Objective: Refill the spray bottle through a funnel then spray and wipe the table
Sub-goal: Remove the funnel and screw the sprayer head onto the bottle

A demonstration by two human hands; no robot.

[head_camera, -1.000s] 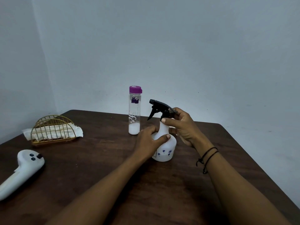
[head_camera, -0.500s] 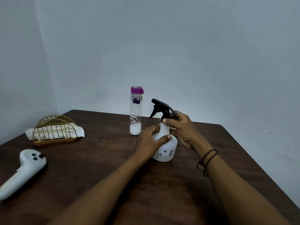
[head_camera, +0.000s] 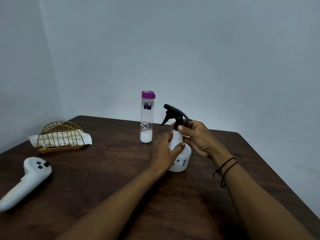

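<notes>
My table (head_camera: 121, 196) is dark brown wood, set into a corner of the walls. The white spray bottle (head_camera: 181, 159) stands on it near the middle. Just behind and left of that bottle stands a clear bottle (head_camera: 146, 125) with a purple cap. Far left of it lie a gold wire holder (head_camera: 60, 137) of napkins and a white handheld device (head_camera: 26, 182).

White handheld device (head_camera: 26, 181) cut off left

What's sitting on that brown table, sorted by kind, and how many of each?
Bottles: 2, a white spray bottle gripped by both hands and a clear bottle with a purple cap
Napkin holders: 1, gold wire, holding white napkins
White handheld devices: 1
Total: 4
</notes>
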